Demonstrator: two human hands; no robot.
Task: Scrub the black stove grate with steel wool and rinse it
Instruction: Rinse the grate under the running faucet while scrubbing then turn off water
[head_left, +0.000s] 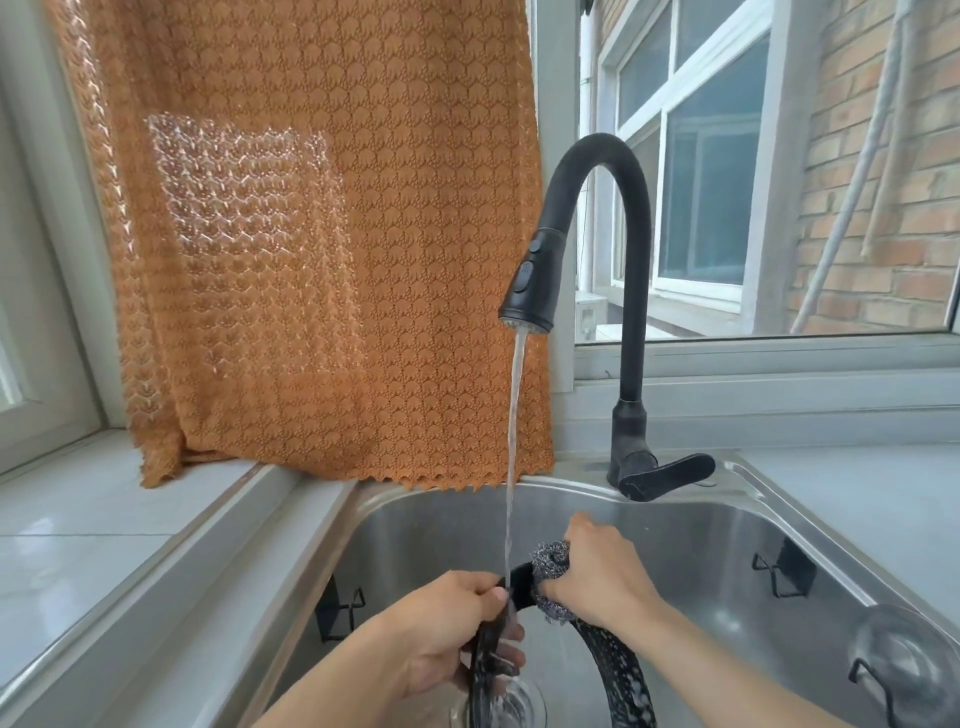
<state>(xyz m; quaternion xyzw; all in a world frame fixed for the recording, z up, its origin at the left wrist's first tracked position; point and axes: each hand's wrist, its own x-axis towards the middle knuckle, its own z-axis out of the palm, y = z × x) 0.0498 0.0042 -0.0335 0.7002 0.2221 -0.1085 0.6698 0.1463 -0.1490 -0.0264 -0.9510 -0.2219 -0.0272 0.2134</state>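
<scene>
Two hands are in the sink — the left hand (447, 631) and the right hand (597, 577). There is one black stove grate (618, 670) and one ball of steel wool (551, 564). One black tap (597, 249) has one stream of water (514, 441). One steel sink (675, 525), one orange curtain (311, 234) — and three black clips (782, 569) on the sink walls.

Bright daylight enters through the window (701, 197); edges bow from wide-angle distortion, and the hands look perhaps slightly motion-blurred.
</scene>
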